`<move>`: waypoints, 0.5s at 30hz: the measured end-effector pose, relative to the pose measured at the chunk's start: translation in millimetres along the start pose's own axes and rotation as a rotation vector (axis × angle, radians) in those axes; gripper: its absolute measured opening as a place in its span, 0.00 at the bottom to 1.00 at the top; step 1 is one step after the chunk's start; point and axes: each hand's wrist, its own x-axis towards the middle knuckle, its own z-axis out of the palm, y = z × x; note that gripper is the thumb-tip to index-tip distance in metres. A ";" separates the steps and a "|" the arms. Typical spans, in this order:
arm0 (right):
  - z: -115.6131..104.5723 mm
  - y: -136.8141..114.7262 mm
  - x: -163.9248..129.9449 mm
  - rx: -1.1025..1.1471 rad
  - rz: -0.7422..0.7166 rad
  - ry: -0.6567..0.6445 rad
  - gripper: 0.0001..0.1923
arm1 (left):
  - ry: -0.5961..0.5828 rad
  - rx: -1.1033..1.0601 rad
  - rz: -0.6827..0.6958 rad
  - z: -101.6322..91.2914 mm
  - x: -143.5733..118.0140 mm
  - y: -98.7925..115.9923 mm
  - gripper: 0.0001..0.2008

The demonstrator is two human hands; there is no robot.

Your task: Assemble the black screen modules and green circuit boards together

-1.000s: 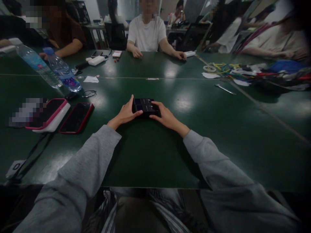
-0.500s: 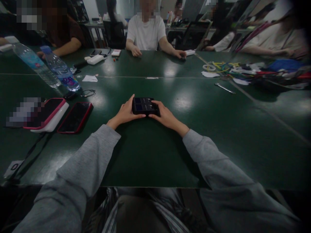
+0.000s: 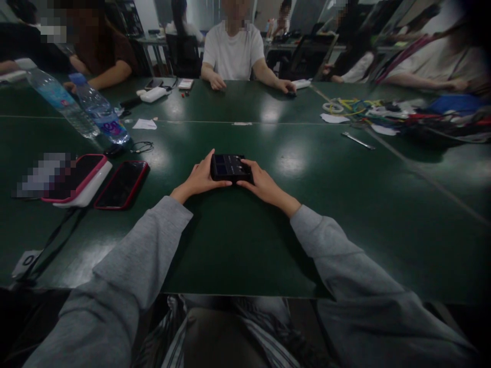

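Note:
A small black boxy device [image 3: 226, 166] with dark bluish panels and tiny light markings on its upper face is at the middle of the green table [image 3: 238, 245]. My left hand [image 3: 199, 176] grips its left side, thumb along the near edge and fingers at the far left corner. On the right side my right hand [image 3: 264, 184] holds it, thumb at the near edge and fingers curled over the upper right part. Both thumb tips lie close together at the front. The device's underside and right end are hidden, so I cannot tell whether it touches the table.
To the left lie a red-cased phone [image 3: 123, 185], a pink-edged phone [image 3: 79, 176] on a white object, and two water bottles [image 3: 102, 110]. A wrench [image 3: 358, 140] and a cable pile [image 3: 414, 115] are to the right. Across the table sits a person in a white shirt [image 3: 233, 51].
The whole view has shifted slightly, with the scene a little further right. Both hands keep the same hold on the black device.

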 end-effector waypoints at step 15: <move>0.9 2.3 0.3 -0.008 -0.005 -0.010 0.36 | -0.017 -0.014 -0.009 -0.6 0.3 -1.1 0.68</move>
